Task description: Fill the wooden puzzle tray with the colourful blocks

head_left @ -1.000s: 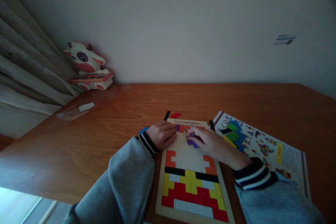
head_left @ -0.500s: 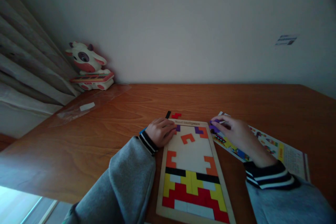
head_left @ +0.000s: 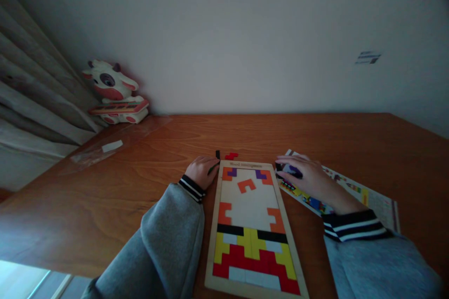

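A wooden puzzle board (head_left: 207, 261) lies lengthwise before me, with red, yellow, white and black pieces filling its near half. Orange and purple pieces sit in the far corners, and a loose-looking orange piece (head_left: 246, 186) lies tilted in the bare middle. My left hand (head_left: 201, 171) is at the board's far left edge, its fingers closed around a dark green puzzle piece (head_left: 212, 168), mostly hidden. Over the printed sheet (head_left: 380, 203) on the right is my right hand (head_left: 308, 175), thumb and fingers apart. Something dark purple (head_left: 293, 171) shows between them; whether it is touched I cannot tell.
Beyond the board's far edge lie a red piece (head_left: 231, 155) and a black piece (head_left: 218, 154). A cow toy with a keyboard (head_left: 117, 96) stands at the back left by the curtain (head_left: 31, 84). Clear plastic wrapping (head_left: 91, 152) lies on the table near it.
My left hand has slid off the board's far left corner to its outer side, uncovering the corner pieces. My right hand's fingers have spread from a pinch. The view has shifted slightly.
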The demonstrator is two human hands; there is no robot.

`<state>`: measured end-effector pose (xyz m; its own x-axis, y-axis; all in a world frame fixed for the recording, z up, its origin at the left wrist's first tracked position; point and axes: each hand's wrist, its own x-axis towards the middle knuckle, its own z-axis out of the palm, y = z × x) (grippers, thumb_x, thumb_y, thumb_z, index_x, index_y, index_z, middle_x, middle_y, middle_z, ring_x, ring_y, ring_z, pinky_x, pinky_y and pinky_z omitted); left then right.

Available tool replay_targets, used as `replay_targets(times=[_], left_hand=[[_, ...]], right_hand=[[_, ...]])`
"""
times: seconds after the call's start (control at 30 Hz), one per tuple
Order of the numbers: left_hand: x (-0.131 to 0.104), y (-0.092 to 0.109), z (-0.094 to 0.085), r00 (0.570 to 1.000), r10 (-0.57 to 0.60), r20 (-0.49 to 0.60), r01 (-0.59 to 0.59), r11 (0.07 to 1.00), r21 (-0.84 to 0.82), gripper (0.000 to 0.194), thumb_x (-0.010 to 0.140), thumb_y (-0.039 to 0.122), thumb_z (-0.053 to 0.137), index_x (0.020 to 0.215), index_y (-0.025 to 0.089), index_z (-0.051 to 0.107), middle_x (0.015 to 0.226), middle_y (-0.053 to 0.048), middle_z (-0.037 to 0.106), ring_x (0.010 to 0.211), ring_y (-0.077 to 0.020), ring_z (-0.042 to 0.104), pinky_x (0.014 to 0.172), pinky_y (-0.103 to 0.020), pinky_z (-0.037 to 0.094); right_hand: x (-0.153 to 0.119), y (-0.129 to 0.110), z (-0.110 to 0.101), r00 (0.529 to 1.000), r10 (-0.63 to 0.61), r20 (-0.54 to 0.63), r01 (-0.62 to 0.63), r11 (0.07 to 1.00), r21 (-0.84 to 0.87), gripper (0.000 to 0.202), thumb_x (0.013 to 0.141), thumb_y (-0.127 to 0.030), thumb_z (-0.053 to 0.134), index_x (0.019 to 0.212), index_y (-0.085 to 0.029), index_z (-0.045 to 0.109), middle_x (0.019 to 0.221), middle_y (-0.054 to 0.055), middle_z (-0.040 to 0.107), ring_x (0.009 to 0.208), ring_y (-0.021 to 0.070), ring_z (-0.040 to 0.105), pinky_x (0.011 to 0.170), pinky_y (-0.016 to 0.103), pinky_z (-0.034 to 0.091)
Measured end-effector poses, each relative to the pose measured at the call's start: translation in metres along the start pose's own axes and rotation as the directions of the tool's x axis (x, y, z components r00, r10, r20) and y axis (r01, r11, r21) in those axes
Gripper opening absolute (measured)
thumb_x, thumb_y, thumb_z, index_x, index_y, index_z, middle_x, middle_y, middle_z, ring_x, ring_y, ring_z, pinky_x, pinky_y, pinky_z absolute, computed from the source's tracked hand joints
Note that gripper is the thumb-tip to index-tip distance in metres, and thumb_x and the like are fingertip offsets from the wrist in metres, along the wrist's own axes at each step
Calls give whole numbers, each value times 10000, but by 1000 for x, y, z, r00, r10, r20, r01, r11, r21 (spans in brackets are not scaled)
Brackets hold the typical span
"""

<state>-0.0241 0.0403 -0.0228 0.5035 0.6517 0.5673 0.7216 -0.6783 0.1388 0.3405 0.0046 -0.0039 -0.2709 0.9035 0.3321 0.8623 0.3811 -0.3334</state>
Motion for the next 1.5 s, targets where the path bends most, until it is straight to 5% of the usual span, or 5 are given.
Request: replay_targets(times=[0.13, 0.53, 1.07, 1.3, 1.5], left_hand=[[2, 1, 3, 999, 27, 27, -25, 998, -63, 288, 953, 221, 489, 1153, 159, 686, 1176, -123, 720, 1059, -253, 687, 937, -450, 570], [5, -31, 5, 993, 29, 114, -16, 993, -116, 367, 920, 288, 536, 1242, 143, 637, 1269, -154, 669, 1180, -290, 629, 1008, -519, 519], [1, -36, -2, 986, 86, 143, -72, 992, -100, 336, 963, 259, 468, 1200, 182, 694, 1287, -126, 663, 1167, -253, 631, 998, -479, 527], [1, -36, -9, 989, 43, 140, -28, 994, -106, 376, 915, 364, 577, 1220, 169, 681, 1243, -136, 676, 1131, -275, 646, 982, -474, 529], [2, -43, -4, 989, -72, 127, 87, 989, -118, 371, 899, 449, 619, 1121, 173, 729, 1162, -115, 716, 1066, -262, 684, 963, -443, 550]], right_hand=[[-2, -1, -1, 994, -30, 104, 14, 989, 145, 347, 873, -416, 628, 1191, -288, 687, 1283, 74, 681, 1205, 318, 603, 1058, 568, 418], [2, -16, -6, 997, 68, 34, -76, 909, 409, 473, 815, -423, 681, 1233, -210, 625, 1167, 111, 718, 1059, 269, 687, 960, 457, 542], [0, -86, 4, 913, -347, 217, 261, 902, 344, 182, 929, -318, 626, 1059, -354, 749, 1090, -11, 763, 1096, 226, 662, 1010, 478, 473], [4, -39, -6, 997, -79, -23, 83, 956, 280, 264, 924, -342, 585, 1138, -264, 718, 1229, 74, 710, 1132, 260, 661, 1026, 490, 492], [-2, -1, 0, 990, -94, 107, 73, 980, 183, 325, 903, -332, 581, 1201, -261, 690, 1369, 73, 627, 1295, 282, 550, 1129, 547, 370]])
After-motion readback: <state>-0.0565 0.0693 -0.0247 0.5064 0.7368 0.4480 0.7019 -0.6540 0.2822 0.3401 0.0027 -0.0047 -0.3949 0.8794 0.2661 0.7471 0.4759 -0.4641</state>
